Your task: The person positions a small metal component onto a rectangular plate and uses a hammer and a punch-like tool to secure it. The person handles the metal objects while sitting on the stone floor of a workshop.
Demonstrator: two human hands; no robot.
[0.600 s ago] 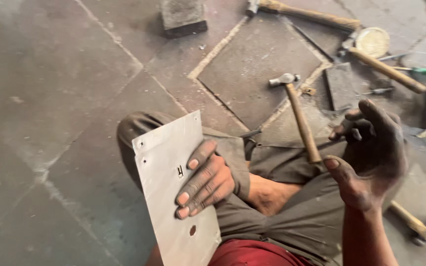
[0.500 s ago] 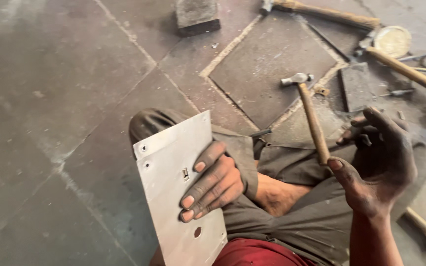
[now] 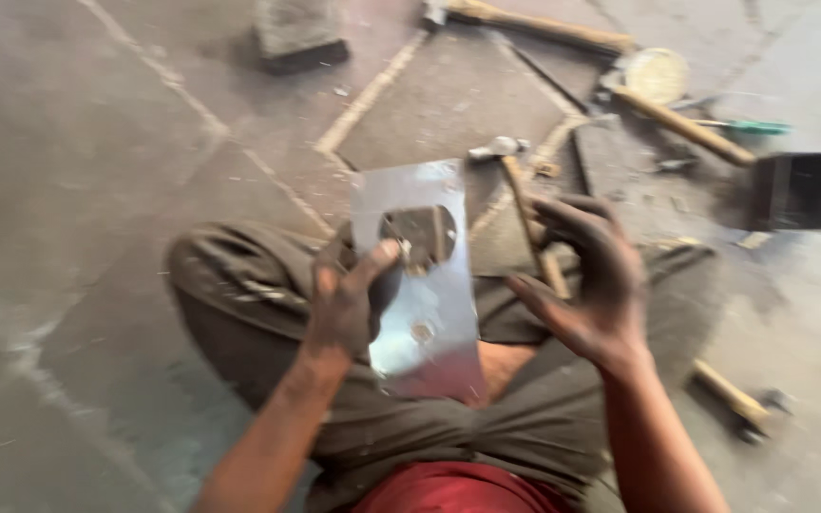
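Observation:
My left hand (image 3: 346,302) grips a flat shiny metal plate (image 3: 422,285) by its left edge, thumb across the face. The plate has a large round cut-out near its top and a small hole lower down, and it stands nearly upright over my lap. My right hand (image 3: 589,277) hovers just right of the plate with its dark, dirty fingers spread and nothing in it. A wooden-handled hammer (image 3: 522,207) lies on the floor behind the plate and right hand. The picture is blurred.
I sit cross-legged on a grey stone floor. Beyond lie a long wooden handle (image 3: 544,27), a second handle (image 3: 681,125), a round pale tin (image 3: 656,74), a green-handled tool (image 3: 745,126), a dark metal box (image 3: 798,190), a stone block (image 3: 298,36) and another hammer (image 3: 738,404).
The plate has been turned from its blank back to its face with the round cut-out, and moved right toward the middle. My right hand has come in closer to its edge.

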